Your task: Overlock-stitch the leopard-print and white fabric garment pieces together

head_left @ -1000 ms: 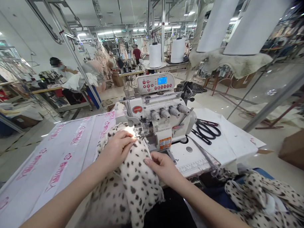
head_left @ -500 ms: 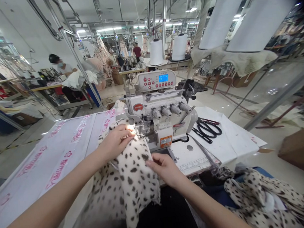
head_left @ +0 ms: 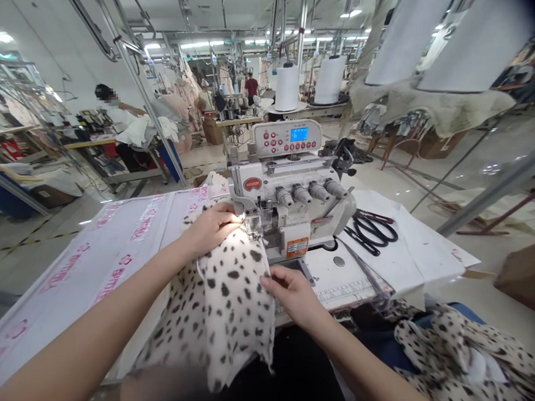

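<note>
A cream fleece fabric with dark spots [head_left: 233, 289] lies under the presser foot area of a white overlock sewing machine [head_left: 293, 194], and its lower end hangs over the table's front edge. My left hand [head_left: 213, 227] is pressed on the fabric just left of the lit needle area, fingers bent together and gripping it. Lower and to the right, my right hand [head_left: 294, 290] pinches the fabric's right edge between thumb and forefinger. The fabric under the left palm is hidden.
Black-handled scissors [head_left: 374, 232] lie on white paper right of the machine. More spotted fabric [head_left: 469, 339] is heaped at lower right. A printed white sheet [head_left: 132, 228] covers the left table. Thread cones [head_left: 287, 88] stand behind; a co-worker [head_left: 115, 109] sits at far left.
The view has shifted slightly, so the machine appears further right. The hanging end of the fabric has swung left and up. Both hands keep their hold on the fabric.
</note>
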Demonstrator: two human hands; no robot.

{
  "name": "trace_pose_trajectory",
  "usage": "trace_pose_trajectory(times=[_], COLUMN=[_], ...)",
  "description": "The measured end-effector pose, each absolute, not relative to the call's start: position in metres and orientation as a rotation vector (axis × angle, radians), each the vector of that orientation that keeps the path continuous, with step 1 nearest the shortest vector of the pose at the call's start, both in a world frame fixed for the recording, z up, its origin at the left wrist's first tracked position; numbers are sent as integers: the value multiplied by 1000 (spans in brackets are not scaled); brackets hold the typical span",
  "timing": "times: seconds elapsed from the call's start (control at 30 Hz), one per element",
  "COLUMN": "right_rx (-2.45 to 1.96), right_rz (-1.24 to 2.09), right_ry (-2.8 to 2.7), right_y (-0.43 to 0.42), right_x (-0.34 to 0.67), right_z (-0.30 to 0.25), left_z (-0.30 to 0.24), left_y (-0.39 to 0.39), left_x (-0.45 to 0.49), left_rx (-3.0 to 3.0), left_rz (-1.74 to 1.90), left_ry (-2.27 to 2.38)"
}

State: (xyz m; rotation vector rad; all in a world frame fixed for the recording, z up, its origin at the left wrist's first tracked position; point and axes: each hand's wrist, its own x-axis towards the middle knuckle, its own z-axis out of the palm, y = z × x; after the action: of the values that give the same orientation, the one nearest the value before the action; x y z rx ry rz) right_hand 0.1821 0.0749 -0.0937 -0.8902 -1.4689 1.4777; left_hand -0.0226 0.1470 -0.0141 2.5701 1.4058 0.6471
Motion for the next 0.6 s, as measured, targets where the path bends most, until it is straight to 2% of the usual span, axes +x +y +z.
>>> trace_pose_trajectory(times=[0.23, 0.43, 0.5, 0.6], right_rx=[-866, -796, -802, -746], right_rz=[1542, 1515, 1394, 1041], right_ry=[-1337, -1281, -1335, -1674], right_y=[76, 38, 21, 5], right_x=[173, 165, 168, 182], right_z=[-98, -120, -127, -128], left_z=[-18, -18, -17, -12], left_y=[171, 176, 174, 162], left_x=[-33, -35, -35, -36], left_rx=[2614, 2637, 2638, 2638], left_rz=[684, 677, 666, 624], left_ry=[1371, 1376, 1378, 1394])
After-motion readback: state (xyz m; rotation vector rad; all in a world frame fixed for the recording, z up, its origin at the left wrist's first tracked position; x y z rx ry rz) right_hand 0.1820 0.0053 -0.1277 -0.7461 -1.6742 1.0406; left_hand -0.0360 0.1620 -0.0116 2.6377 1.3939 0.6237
